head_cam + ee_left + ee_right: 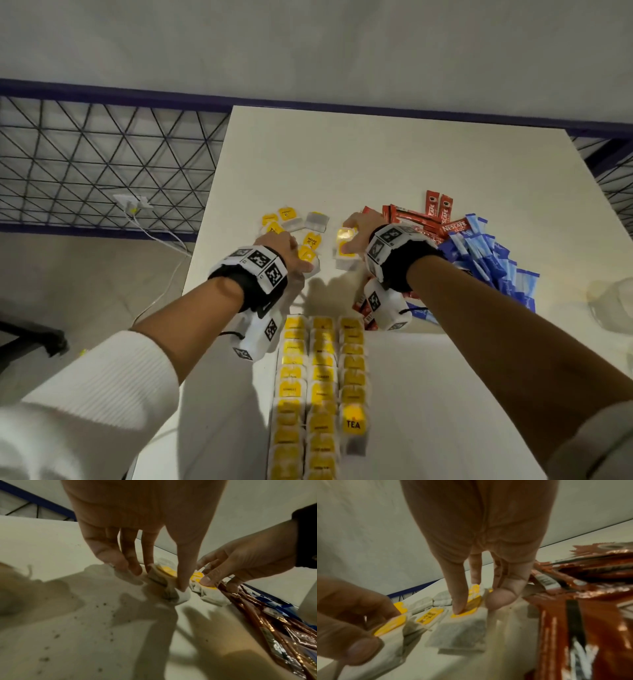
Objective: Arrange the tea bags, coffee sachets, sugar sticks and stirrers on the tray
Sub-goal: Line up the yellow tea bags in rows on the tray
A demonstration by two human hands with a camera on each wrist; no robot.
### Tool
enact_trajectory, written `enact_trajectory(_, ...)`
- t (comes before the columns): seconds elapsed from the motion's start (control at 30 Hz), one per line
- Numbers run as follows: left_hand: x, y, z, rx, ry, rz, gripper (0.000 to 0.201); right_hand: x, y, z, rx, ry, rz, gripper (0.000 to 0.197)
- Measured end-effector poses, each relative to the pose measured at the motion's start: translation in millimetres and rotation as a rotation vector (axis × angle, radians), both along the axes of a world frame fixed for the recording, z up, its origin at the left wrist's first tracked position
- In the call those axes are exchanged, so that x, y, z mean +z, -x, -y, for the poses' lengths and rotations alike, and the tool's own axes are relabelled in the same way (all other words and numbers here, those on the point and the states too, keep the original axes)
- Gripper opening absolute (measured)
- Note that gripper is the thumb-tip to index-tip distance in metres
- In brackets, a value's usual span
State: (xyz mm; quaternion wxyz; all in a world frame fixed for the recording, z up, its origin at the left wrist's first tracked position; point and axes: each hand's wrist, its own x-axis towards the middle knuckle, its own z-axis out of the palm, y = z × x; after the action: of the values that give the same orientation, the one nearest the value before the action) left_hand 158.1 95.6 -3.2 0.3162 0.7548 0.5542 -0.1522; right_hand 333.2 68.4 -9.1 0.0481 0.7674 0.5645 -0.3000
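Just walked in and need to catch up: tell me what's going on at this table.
A person is sorting tea bags. Three neat columns of tea bags already lie near them. Both hands work the loose tea bags farther out: the left hand pinches one, the right hand pinches another. The red coffee sachets and blue sugar sticks sit piled at the right.

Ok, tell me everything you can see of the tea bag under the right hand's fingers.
The tea bag is a flat, whitish paper pouch with dark tea showing through and a yellow tag at its far end. It lies flat on the white table, left of the red coffee sachets. The right hand presses its thumb on the tag, fingers curled at the bag's edge.
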Motion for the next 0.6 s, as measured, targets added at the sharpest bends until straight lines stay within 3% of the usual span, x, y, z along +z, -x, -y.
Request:
enact_trajectory(0.13,-3,0,1,-0.03,-0.021,0.023,0.057,0,2,2,-0.08,-0.049,-0.137,0.046)
enact_trajectory(0.23,-4,3,4,0.022,-0.009,0.146,0.024,0,5,12,-0.123,-0.093,-0.166,0.041)
enact_trajectory(0.37,0,10,16,0.164,0.065,0.361,0.034,10,9,27,-0.153,-0.115,-0.193,0.036)
enact_trajectory(0.5,8,23,25,0.404,0.209,0.696,0.027,29,12,50,-0.144,-0.214,-0.263,0.033)
enact_trajectory(0.6,14,31,28,0.598,0.299,0.846,0.025,49,18,67,-0.112,-0.239,-0.385,0.024)
